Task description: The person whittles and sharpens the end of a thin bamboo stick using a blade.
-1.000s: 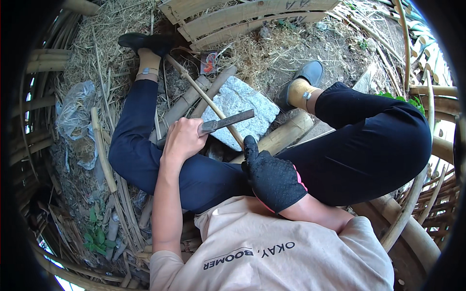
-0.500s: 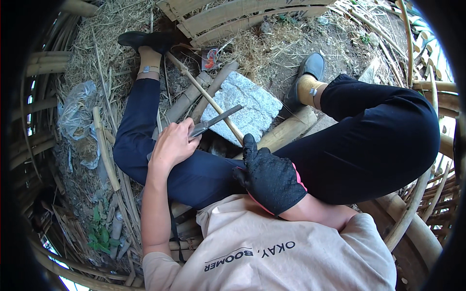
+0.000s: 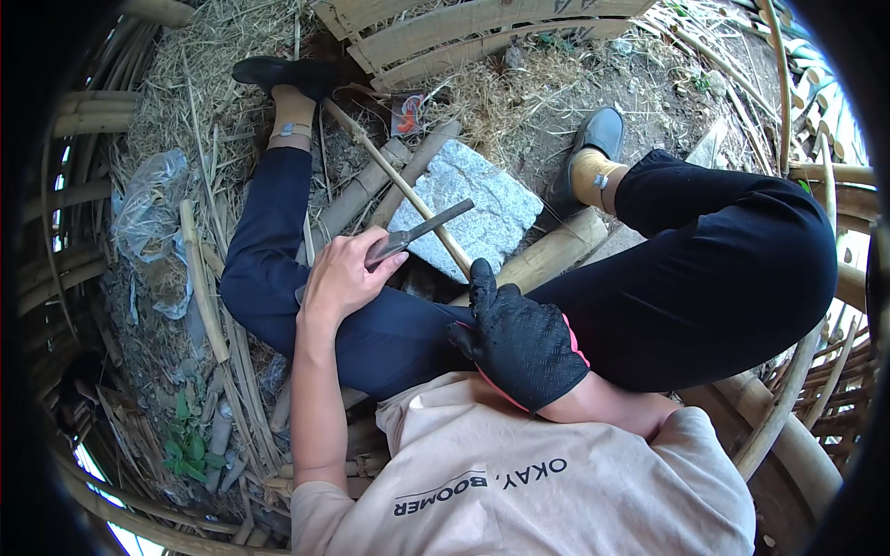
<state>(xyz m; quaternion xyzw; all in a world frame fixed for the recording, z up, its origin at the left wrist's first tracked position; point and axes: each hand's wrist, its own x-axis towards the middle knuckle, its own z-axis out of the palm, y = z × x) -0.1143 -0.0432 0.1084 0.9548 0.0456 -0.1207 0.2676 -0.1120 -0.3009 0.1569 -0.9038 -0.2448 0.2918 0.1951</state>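
Note:
My left hand [image 3: 349, 281], bare, is closed around a dark metal knife-like tool [image 3: 428, 225]. Its narrow bar sticks out past the fingers and crosses over a thin bamboo stick [image 3: 399, 181]. A black glove with pink edging covers my right hand [image 3: 524, 347]; its fingers are closed at the near end of the stick, beside the raised forefinger or thumb. From there the stick slants away to the far left, by my shoe. Below the tool lies a pale, rough stone block [image 3: 477, 190], and the stick passes above its left part.
Bamboo poles [image 3: 556, 248] lie against the stone. A slatted bamboo panel [image 3: 482, 42] stands at the far side. Crumpled clear plastic [image 3: 148, 208] and split bamboo [image 3: 202, 283] are at left. My bent legs [image 3: 705, 250] frame the spot. Straw covers the ground.
My left hand and the tool have shifted slightly to the right, nearer the gloved hand. The right hand stays at the stick's near end.

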